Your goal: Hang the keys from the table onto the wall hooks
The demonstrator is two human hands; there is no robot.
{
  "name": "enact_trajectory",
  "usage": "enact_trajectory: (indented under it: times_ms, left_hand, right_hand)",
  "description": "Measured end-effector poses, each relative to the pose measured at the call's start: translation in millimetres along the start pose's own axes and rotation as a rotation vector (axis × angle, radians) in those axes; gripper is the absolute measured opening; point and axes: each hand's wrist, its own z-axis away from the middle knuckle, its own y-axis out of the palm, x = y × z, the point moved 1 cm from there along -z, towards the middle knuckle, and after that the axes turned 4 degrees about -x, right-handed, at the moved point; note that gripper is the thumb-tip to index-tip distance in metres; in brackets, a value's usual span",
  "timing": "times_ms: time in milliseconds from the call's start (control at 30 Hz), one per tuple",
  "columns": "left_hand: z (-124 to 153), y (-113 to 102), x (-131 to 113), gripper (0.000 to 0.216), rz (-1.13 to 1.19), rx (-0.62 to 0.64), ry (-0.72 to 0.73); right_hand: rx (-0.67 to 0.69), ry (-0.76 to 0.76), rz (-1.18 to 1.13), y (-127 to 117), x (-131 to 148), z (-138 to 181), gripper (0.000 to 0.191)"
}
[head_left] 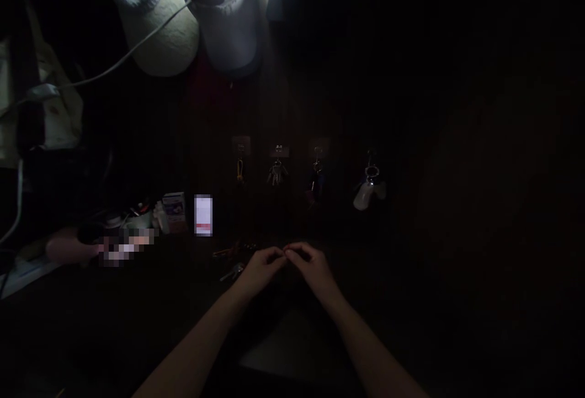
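The scene is very dark. My left hand and my right hand meet in the middle of the view, fingertips pinched together around a small reddish thing that I cannot make out. Both hands have curled fingers. Loose keys lie on the dark surface just left of my left hand. Above the hands, several bunches of keys hang from hooks on a dark wall, one with a pale fob.
Pale caps hang at the top left with a white cable across them. Small boxes and clutter sit on the left of the surface. A bag hangs at far left.
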Motion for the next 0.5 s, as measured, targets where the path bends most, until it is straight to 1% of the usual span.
enact_trajectory:
  times_ms: [200, 300, 400, 500]
  left_hand:
    - [2.0, -1.8, -2.7, 0.016, -0.032, -0.075, 0.010]
    - [3.4, -3.0, -5.3, 0.015, 0.053, -0.103, 0.009]
    - [5.4, -2.8, -6.6, 0.017, 0.219, -0.061, -0.037]
    - [7.6, -4.6, -7.3, 0.017, 0.294, -0.014, -0.064]
  right_hand:
    - [-0.098, -0.065, 0.034, 0.3, 0.9, -0.6, 0.018]
    - [-0.094, -0.047, 0.043, 1.4, 0.9, -2.1, 0.020]
    - [-0.078, -0.031, 0.045, 4.5, 2.7, -3.6, 0.022]
    - [-0.062, -0.024, 0.022, 8.8, 6.9, -5.5, 0.023]
